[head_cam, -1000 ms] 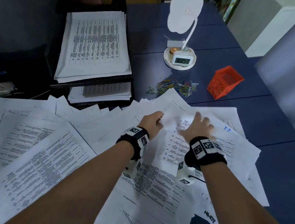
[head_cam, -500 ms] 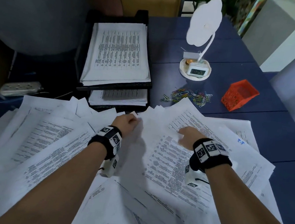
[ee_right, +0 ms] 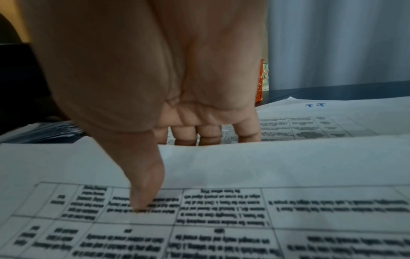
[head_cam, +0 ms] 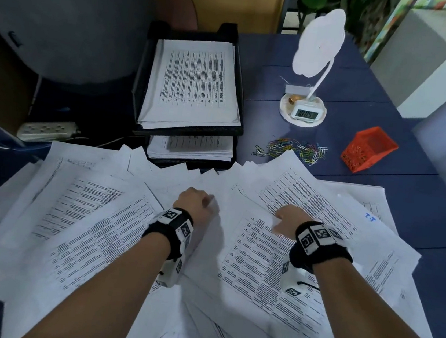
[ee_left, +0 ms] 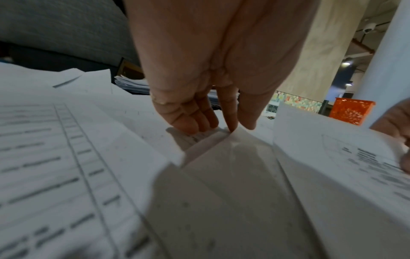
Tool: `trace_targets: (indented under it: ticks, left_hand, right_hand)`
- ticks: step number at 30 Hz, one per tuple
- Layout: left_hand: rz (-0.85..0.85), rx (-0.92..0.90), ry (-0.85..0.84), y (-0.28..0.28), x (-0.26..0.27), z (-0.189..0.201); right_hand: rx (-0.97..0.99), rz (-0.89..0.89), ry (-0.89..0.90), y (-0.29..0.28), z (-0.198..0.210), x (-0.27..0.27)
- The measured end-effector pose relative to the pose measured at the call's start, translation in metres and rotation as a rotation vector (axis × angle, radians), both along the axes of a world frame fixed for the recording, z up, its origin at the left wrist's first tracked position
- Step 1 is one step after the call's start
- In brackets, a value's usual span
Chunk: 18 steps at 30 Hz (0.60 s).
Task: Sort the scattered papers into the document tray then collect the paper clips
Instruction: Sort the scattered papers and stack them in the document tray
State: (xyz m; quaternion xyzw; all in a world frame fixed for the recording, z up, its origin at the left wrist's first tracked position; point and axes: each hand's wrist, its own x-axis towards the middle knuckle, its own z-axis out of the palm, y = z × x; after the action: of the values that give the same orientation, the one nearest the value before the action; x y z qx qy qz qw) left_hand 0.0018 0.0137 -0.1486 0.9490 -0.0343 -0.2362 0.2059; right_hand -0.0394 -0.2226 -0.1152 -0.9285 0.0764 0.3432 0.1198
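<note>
Printed paper sheets (head_cam: 91,225) lie scattered and overlapping across the near half of the blue table. My left hand (head_cam: 198,202) pinches the raised corner of one sheet (ee_left: 233,145) between thumb and index finger, the other fingers curled beside it. My right hand (head_cam: 287,219) grips the far edge of a printed sheet (head_cam: 264,261), thumb (ee_right: 144,192) on top and fingers (ee_right: 208,135) tucked under. The black two-tier document tray (head_cam: 143,75) at the back holds stacked sheets on both levels. Coloured paper clips (head_cam: 291,149) lie loose beyond the papers.
An orange mesh basket (head_cam: 369,149) stands right of the clips. A white lamp with a clock base (head_cam: 303,111) sits behind them. A white power strip (head_cam: 47,129) lies left of the tray. Bare blue table (head_cam: 408,208) shows at the right.
Both hands drew back toward me over the pile. The right hand went from spread flat on the papers to gripping one sheet's edge. The left hand kept its pinch.
</note>
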Motion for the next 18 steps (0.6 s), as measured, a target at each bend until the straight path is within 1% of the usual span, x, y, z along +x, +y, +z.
trace_targets:
  ticks: [1, 2, 4, 6, 8, 11, 13, 15, 16, 17, 18]
  left_hand:
    - [0.028, -0.044, 0.014, -0.001, -0.002, 0.001]
    - [0.068, -0.131, 0.019, -0.002, -0.003, -0.001]
    - [0.159, -0.359, 0.044, -0.002, -0.004, -0.005]
    - [0.237, -0.52, 0.039, -0.003, -0.005, -0.002]
    - [0.237, -0.641, 0.032, -0.005, -0.006, 0.014]
    - [0.206, -0.785, -0.035, -0.008, -0.001, 0.038]
    - [0.211, -0.802, -0.116, -0.006, 0.005, 0.049]
    - [0.259, -0.665, -0.228, 0.0, 0.011, 0.061]
    - [0.303, -0.579, -0.308, 0.005, 0.013, 0.066]
    - [0.365, -0.556, -0.39, 0.01, 0.016, 0.071]
    - [0.438, -0.598, -0.443, 0.014, 0.017, 0.078]
  right_hand:
    - [0.009, -0.015, -0.01, 0.001, 0.001, -0.001]
    - [0.02, -0.031, -0.022, 0.0, 0.0, -0.002]
    - [0.05, -0.081, -0.06, 0.0, -0.001, -0.003]
    - [0.116, -0.184, -0.174, -0.005, -0.002, -0.003]
    - [0.181, -0.246, -0.264, -0.009, 0.0, -0.002]
    - [0.286, -0.265, -0.279, -0.011, 0.013, 0.002]
    - [0.404, -0.304, -0.36, -0.011, 0.03, 0.007]
    - [0.516, -0.326, -0.478, -0.013, 0.049, 0.014]
    - [0.571, -0.331, -0.532, -0.014, 0.059, 0.017]
    - [0.63, -0.339, -0.585, -0.013, 0.072, 0.019]
    - [0.698, -0.36, -0.639, -0.013, 0.082, 0.022]
